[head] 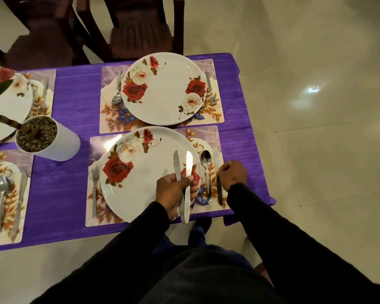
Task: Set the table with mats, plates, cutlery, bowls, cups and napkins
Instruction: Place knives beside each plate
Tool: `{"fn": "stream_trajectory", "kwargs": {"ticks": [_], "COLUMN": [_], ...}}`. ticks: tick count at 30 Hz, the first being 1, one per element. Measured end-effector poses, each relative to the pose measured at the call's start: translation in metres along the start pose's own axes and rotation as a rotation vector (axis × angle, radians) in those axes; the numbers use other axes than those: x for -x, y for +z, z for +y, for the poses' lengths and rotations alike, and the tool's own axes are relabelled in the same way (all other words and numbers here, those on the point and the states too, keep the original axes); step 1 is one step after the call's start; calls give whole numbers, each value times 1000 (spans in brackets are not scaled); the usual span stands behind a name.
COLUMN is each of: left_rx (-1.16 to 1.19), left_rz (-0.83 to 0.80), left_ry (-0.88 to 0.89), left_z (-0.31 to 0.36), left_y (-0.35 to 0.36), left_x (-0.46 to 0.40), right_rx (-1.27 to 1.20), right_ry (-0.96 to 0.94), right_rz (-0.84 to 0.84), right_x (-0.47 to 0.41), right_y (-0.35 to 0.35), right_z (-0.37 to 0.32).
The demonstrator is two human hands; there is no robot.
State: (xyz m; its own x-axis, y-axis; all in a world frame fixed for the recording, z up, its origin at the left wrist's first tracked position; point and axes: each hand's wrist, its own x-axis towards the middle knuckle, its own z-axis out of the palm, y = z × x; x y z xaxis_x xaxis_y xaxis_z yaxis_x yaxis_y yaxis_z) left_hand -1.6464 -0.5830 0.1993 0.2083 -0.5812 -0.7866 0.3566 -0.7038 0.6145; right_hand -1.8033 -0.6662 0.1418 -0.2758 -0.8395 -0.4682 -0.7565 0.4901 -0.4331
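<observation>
Two knives (183,183) are standing up out of the left hand (173,190), which is gripping them at mid-handle, blades fanning apart above the fist and handle ends hanging below it, all over the near plate (127,194). They are looking like thin steel: stiff, light, smooth enough to slide against each other, so taking one by the handle and keeping clear of the blade seems the safer hold.

Just right of that grip, the right hand (232,173) is curling over a third knife (217,174) lying at the right edge of the near mat (206,134); fingertips are hidden, so whether it is pinching the knife or only touching it, I cannot tell. A spoon (206,172) is lying between this knife and the plate. Left of the grip, across the plate, a fork (94,189) is resting on the mat.

Beyond the grip, the far plate (165,88) is sitting on its own mat with a spoon and fork either side. Plates are looking glossy and breakable; best lifted under the rim.

Further left, a white pot (59,145) with a plant is standing on the purple tablecloth (75,95).

No brands or readable writing are showing anywhere.
</observation>
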Motion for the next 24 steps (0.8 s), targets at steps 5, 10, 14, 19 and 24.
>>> {"fn": "stream_trajectory", "kwargs": {"ticks": [5, 10, 14, 19, 24], "left_rx": [-11, -24, 2, 58, 117], "left_rz": [-7, -15, -24, -19, -6], "left_ry": [-1, 3, 7, 3, 17], "left_z": [1, 4, 7, 11, 15], "left_y": [-1, -1, 0, 6, 20], "left_x": [-1, -2, -1, 1, 11], "right_rx": [9, -35, -107, -334, -576], "right_ry": [-2, 33, 16, -158, -242], "right_rz": [-9, 17, 76, -116, -420], "right_x": [0, 5, 15, 28, 44], "right_y": [-1, -2, -8, -18, -33], "right_z": [0, -4, -10, -24, -41]}}
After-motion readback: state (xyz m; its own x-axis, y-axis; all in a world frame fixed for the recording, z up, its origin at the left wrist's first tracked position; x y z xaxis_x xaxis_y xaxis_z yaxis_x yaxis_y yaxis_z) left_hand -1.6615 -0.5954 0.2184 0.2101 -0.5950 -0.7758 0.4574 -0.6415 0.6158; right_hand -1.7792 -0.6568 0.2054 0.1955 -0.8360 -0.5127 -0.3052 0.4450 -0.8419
